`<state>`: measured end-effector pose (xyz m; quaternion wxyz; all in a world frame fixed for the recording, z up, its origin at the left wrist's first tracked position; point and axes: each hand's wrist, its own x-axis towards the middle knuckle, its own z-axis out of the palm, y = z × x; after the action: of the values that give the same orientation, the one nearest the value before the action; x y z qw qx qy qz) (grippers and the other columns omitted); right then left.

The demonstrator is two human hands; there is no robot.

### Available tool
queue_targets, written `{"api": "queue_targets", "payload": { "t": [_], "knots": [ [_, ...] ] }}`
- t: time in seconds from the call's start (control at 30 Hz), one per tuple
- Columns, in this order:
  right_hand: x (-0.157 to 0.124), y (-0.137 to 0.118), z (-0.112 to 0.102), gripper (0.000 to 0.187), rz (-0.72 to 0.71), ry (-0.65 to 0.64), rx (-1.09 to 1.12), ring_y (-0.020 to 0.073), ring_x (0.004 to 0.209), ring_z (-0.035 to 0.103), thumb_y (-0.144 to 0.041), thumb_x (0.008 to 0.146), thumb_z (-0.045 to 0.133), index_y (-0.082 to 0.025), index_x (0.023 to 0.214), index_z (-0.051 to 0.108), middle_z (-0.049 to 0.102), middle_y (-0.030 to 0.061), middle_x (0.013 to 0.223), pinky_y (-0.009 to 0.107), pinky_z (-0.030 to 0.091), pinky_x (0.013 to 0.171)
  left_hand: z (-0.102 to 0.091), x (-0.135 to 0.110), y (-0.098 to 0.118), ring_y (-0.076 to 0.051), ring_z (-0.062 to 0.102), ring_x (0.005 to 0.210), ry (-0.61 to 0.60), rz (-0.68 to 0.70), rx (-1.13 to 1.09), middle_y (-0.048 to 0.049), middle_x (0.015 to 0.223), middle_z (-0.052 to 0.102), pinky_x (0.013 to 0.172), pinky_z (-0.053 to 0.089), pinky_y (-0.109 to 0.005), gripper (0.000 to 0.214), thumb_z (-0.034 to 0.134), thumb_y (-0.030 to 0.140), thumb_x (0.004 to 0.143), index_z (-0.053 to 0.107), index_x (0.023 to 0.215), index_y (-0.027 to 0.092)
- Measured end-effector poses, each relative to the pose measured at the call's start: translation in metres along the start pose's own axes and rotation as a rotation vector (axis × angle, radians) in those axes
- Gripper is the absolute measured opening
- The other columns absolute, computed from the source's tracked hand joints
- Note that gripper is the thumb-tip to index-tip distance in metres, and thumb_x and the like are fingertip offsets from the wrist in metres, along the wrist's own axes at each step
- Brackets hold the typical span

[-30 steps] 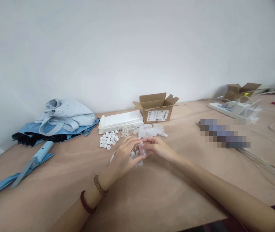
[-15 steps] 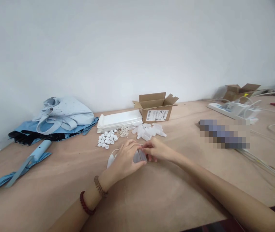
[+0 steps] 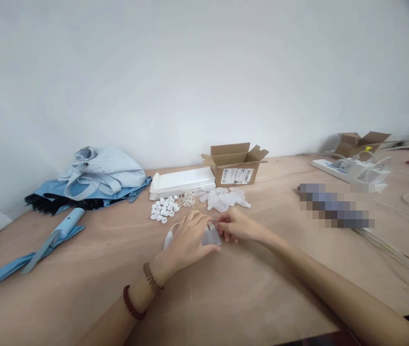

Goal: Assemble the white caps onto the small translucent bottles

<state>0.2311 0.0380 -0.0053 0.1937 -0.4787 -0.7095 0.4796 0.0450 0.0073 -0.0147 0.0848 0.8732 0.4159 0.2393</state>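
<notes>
The left hand (image 3: 190,238) arches over a small group of translucent plastic bottles (image 3: 211,237) on the wooden tabletop (image 3: 204,302), its thumb spread along their near side; whether it grips any of them or only rests around them, I cannot tell. The right hand (image 3: 231,228) is at the group's right edge, thumb and index finger drawn close together, the other fingers curled below; what they pinch, if anything, is too small to make out. A white capped bottle with a cord loop (image 3: 168,236) lies just left of the left hand, partly hidden by it.

Beyond the hands lie a cluster of white caps (image 3: 164,209), a tangle of cream cords (image 3: 187,198) and a loose pile of translucent bottles (image 3: 226,199); behind these are a stack of flat white packets (image 3: 183,182) and an open cardboard box (image 3: 236,173) with a printed label, near the wall. A folded blue umbrella (image 3: 68,222) and a pale blue cloth bag (image 3: 113,168) lie at the left; a white power strip (image 3: 330,166) sits far right.
</notes>
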Motion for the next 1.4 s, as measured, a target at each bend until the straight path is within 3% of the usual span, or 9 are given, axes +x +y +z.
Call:
{"api": "queue_targets", "payload": {
  "t": [0.13,0.23,0.33,0.47,0.6,0.8,1.0,1.13,1.4],
  "knots": [
    [0.006,0.006,-0.009,0.019,-0.14,0.168,-0.262,0.0105,0.044,0.058,-0.017,0.084,0.047,-0.013,0.073,0.061,0.064,0.0015,0.061,0.02,0.041,0.038,-0.012,0.004,-0.017,-0.029,0.048,0.111,0.1,-0.064,-0.009,-0.0106,0.112,0.061,0.092,0.041,-0.043,0.049,0.062,0.052,0.078,0.057,0.113,0.018],
    [0.017,0.01,-0.018,0.018,-0.239,0.34,-0.448,0.0129,0.055,0.06,-0.011,0.083,0.046,-0.013,0.08,0.063,0.065,0.0025,0.065,0.023,0.045,0.052,-0.024,0.01,-0.037,-0.028,0.052,0.108,0.146,-0.19,0.013,-0.0107,0.105,0.065,0.09,0.043,-0.041,0.035,0.051,0.042,0.086,0.061,0.106,0.015],
    [0.032,0.01,-0.027,0.018,-0.32,0.43,-0.579,0.0176,0.077,0.06,-0.007,0.082,0.049,-0.013,0.088,0.065,0.065,0.0083,0.086,0.028,0.044,0.07,-0.032,0.018,-0.06,-0.028,0.056,0.103,0.137,-0.257,0.091,-0.0109,0.102,0.069,0.09,0.043,-0.041,0.026,0.047,0.028,0.085,0.066,0.098,0.014],
    [0.05,0.011,-0.033,0.024,-0.406,0.393,-0.73,0.0213,0.091,0.056,-0.007,0.083,0.05,-0.014,0.097,0.068,0.061,0.0121,0.1,0.03,0.041,0.079,-0.033,0.025,-0.086,-0.03,0.057,0.1,0.128,-0.276,0.144,-0.0114,0.099,0.07,0.09,0.042,-0.043,0.024,0.047,0.018,0.08,0.068,0.091,0.014],
    [0.061,0.011,-0.036,0.024,-0.465,0.302,-0.843,0.0245,0.097,0.051,-0.01,0.08,0.056,-0.014,0.1,0.07,0.059,0.0131,0.101,0.033,0.04,0.084,-0.028,0.03,-0.098,-0.029,0.056,0.097,0.114,-0.257,0.175,-0.0108,0.095,0.071,0.088,0.041,-0.042,0.021,0.05,0.019,0.079,0.069,0.086,0.015],
    [0.065,0.006,-0.035,0.025,-0.509,0.195,-0.977,0.0248,0.098,0.047,-0.013,0.077,0.058,-0.018,0.099,0.07,0.059,0.0113,0.104,0.034,0.039,0.084,-0.021,0.044,-0.094,-0.028,0.058,0.091,0.108,-0.237,0.197,-0.0099,0.087,0.071,0.084,0.041,-0.04,0.019,0.053,0.021,0.078,0.07,0.082,0.016],
    [0.067,0.002,-0.03,0.025,-0.527,0.158,-1.238,0.0297,0.1,0.045,-0.013,0.079,0.054,-0.01,0.101,0.066,0.056,0.0175,0.103,0.037,0.038,0.079,-0.016,0.055,-0.09,-0.028,0.057,0.086,0.084,-0.24,0.222,-0.0097,0.075,0.07,0.081,0.041,-0.039,0.019,0.052,0.022,0.076,0.069,0.071,0.016],
    [0.071,0.001,-0.027,0.023,-0.622,0.131,-1.423,0.0291,0.097,0.047,-0.014,0.086,0.048,-0.01,0.103,0.062,0.057,0.0173,0.099,0.036,0.038,0.075,-0.013,0.056,-0.093,-0.028,0.056,0.083,0.09,-0.251,0.208,-0.0088,0.073,0.069,0.08,0.04,-0.038,0.021,0.049,0.019,0.075,0.068,0.068,0.017],
    [0.06,-0.008,-0.029,0.016,-0.651,0.217,-1.398,0.0261,0.095,0.05,-0.014,0.09,0.045,-0.009,0.098,0.058,0.057,0.0149,0.098,0.036,0.039,0.077,-0.023,0.053,-0.093,-0.026,0.057,0.085,0.146,-0.321,0.072,-0.007,0.073,0.068,0.079,0.042,-0.037,0.017,0.051,0.023,0.073,0.065,0.065,0.018]
  ]
}}
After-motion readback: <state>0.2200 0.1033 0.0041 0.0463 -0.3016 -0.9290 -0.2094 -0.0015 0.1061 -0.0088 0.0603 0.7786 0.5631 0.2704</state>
